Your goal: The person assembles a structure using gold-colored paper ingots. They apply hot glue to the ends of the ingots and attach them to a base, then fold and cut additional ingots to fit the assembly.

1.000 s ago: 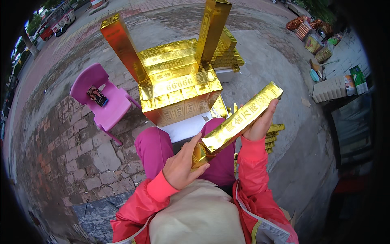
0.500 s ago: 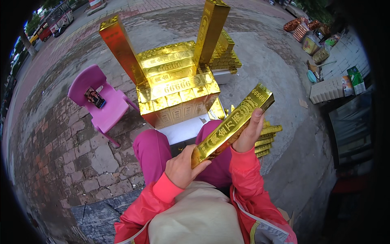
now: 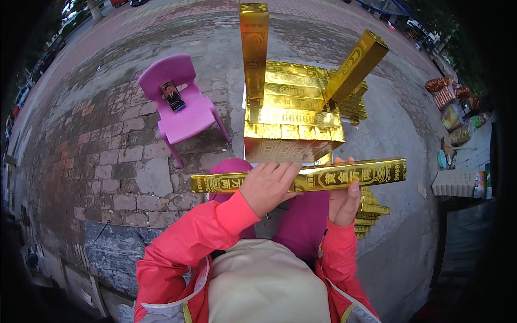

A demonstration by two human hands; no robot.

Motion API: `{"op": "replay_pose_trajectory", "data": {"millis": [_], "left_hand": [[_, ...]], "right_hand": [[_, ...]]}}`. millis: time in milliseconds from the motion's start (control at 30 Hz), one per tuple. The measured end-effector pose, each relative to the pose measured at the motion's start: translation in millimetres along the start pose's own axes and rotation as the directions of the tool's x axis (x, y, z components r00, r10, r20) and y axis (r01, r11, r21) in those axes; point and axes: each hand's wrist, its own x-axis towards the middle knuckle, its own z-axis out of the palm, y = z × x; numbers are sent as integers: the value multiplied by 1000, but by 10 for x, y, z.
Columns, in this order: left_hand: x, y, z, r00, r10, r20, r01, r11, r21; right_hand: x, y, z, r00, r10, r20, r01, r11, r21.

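Across my lap lies a nearly level long gold-foil paper box (image 3: 344, 175), with both hands on it. It looks like two lengths meeting beside my left hand; whether they are joined, I cannot tell. My left hand (image 3: 269, 185) is closed over the left length, fingers on top. My right hand (image 3: 343, 202) grips the right length from below, thumb on the front and fingertips behind. Just beyond is a stepped stack of gold boxes (image 3: 293, 133). Two tall gold boxes, one upright (image 3: 254, 54) and one leaning outward (image 3: 355, 67), rise from it.
Left of the stack stands a pink plastic chair (image 3: 186, 119) with a phone (image 3: 172, 96) propped on it. More gold boxes are piled behind the stack (image 3: 355, 105) and beside my right wrist (image 3: 371, 212). Filled bags (image 3: 451, 116) and a pale grey stack (image 3: 456, 183) sit at far right.
The held gold box has turned from a slant to nearly level, and a gold length now extends left past my left hand. The view has shifted, moving the chair and stack rightward.
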Motion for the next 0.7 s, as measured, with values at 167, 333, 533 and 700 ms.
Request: {"op": "replay_pose_trajectory", "data": {"millis": [167, 333, 533, 700], "left_hand": [[29, -22, 47, 999, 17, 50, -19, 999, 46], [22, -42, 86, 999, 32, 34, -32, 999, -8], [9, -92, 16, 999, 4, 39, -1, 996, -84], [3, -134, -20, 999, -22, 40, 27, 991, -132]], "right_hand": [[-28, 83, -49, 1000, -9, 6, 8, 1000, 23], [-70, 111, -103, 999, -1, -48, 1, 1000, -7], [-75, 182, -49, 996, 21, -87, -26, 998, -56], [-62, 228, 28, 997, 25, -79, -32, 995, -90]]}}
